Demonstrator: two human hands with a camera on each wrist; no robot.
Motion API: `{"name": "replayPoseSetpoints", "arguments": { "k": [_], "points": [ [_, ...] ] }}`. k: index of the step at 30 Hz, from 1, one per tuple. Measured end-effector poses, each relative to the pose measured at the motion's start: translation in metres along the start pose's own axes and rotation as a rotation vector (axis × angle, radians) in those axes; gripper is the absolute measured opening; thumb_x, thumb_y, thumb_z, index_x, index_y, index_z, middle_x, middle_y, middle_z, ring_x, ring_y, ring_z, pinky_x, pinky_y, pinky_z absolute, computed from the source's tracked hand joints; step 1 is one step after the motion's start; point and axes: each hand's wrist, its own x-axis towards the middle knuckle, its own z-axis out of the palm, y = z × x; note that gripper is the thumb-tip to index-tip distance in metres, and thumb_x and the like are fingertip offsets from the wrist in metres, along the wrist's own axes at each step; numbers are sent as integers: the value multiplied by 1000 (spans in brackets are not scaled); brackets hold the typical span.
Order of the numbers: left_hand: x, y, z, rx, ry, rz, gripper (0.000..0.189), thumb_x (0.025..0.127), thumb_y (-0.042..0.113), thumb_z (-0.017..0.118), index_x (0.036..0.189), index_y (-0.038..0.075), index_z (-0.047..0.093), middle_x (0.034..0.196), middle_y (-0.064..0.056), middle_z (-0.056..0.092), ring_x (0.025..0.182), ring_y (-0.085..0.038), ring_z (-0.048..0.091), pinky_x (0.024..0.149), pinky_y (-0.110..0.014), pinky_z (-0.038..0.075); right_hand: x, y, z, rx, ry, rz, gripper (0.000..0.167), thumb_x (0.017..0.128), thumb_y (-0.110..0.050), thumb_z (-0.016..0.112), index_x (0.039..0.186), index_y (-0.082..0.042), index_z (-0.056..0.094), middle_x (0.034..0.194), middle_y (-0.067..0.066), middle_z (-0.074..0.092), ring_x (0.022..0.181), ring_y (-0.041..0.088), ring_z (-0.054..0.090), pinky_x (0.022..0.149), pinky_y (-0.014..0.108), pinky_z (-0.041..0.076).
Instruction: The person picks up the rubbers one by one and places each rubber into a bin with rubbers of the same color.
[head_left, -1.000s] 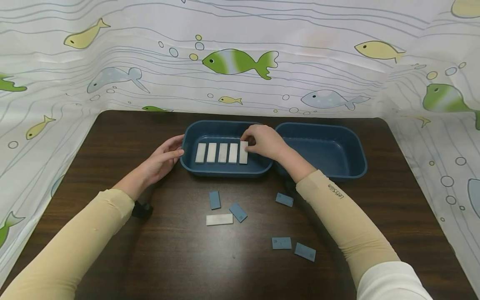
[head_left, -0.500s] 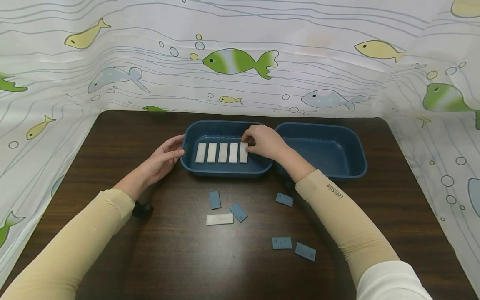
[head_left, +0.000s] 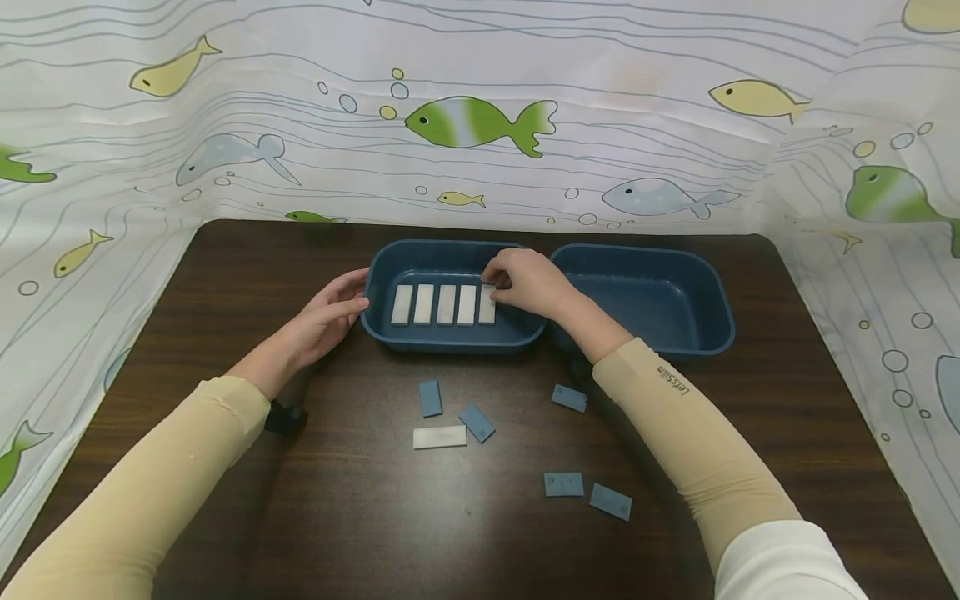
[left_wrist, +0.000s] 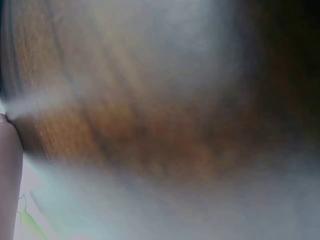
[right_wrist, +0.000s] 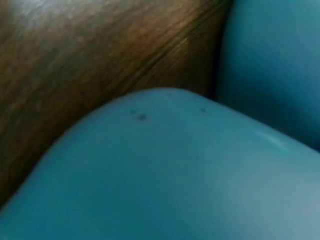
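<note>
In the head view, my right hand (head_left: 528,282) reaches over the left blue tray (head_left: 450,340) and pinches the upper part of a white rectangular tile (head_left: 487,313). This tile is the rightmost in a row of several white tiles (head_left: 446,305), standing side by side with small gaps on the tray floor. My left hand (head_left: 321,323) rests against the tray's left end, thumb and fingers touching the wall near its rim. Its fingertips are partly hidden. The left wrist view is blurred and shows part of a finger (left_wrist: 10,175); the right wrist view shows blue tray wall (right_wrist: 165,165) close up.
A second blue tray (head_left: 645,300) stands at the right, beside the first. In front lie a white tile (head_left: 439,437) and several small blue tiles (head_left: 563,484) on the dark wooden table (head_left: 360,517). A fish-patterned sheet (head_left: 480,67) rises behind.
The rightmost white tile has shifted slightly back, so its near end lines up more closely with the row. My left hand and both trays look unmoved.
</note>
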Motion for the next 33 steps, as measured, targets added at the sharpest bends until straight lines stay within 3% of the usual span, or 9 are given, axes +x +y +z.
{"name": "replayPoseSetpoints", "arguments": {
  "k": [13, 33],
  "points": [
    [0, 0, 0, 7, -2, -5, 60, 110, 13, 53, 164, 10, 27, 148, 10, 46, 138, -3, 45, 117, -18, 34, -6, -4, -6, 55, 32, -40, 26, 97, -7, 76, 123, -3, 76, 121, 14, 76, 110, 28, 73, 98, 39, 60],
    [0, -1, -1, 7, -8, 9, 56, 110, 12, 52, 162, 11, 30, 148, 10, 46, 137, -2, 45, 114, -16, 36, -32, -36, -17, 94, 48, -161, 27, 96, -6, 78, 122, -5, 76, 117, 11, 77, 105, 24, 72, 96, 41, 61]
  ]
}}
